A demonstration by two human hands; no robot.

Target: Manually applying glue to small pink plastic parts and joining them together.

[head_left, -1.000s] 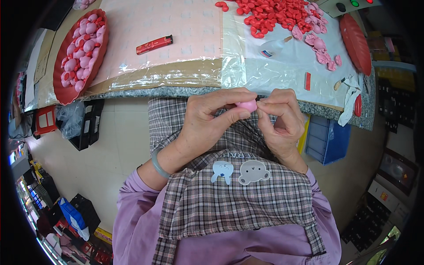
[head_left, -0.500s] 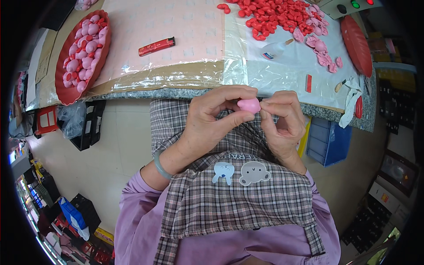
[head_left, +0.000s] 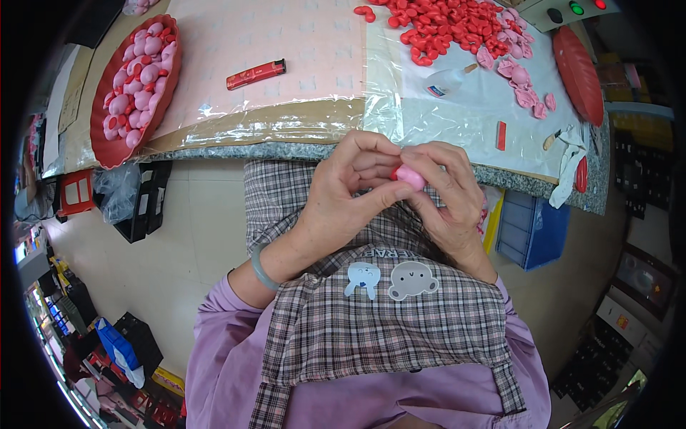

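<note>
A small, rounded pink soft-looking piece with a red part at its left side is held over the table's near edge. My right hand pinches it between thumb and fingers. My left hand, with a bracelet at the wrist, is curled round its other side, and the thumb tip presses against its underside. The left fingertips are partly hidden behind the piece. On the table beyond lie a pile of red glossy pieces, loose pink pieces and a small clear squeeze bottle.
A red scalloped tray of pink and red pieces stands at the left. Also on the table are a red lighter, a red strip, a white cloth and another red tray. Below the right edge sits a blue crate.
The pink piece has turned, so its red part now shows at the left. My right hand has moved left and closed over it; before, only its fingertips touched the piece's side.
</note>
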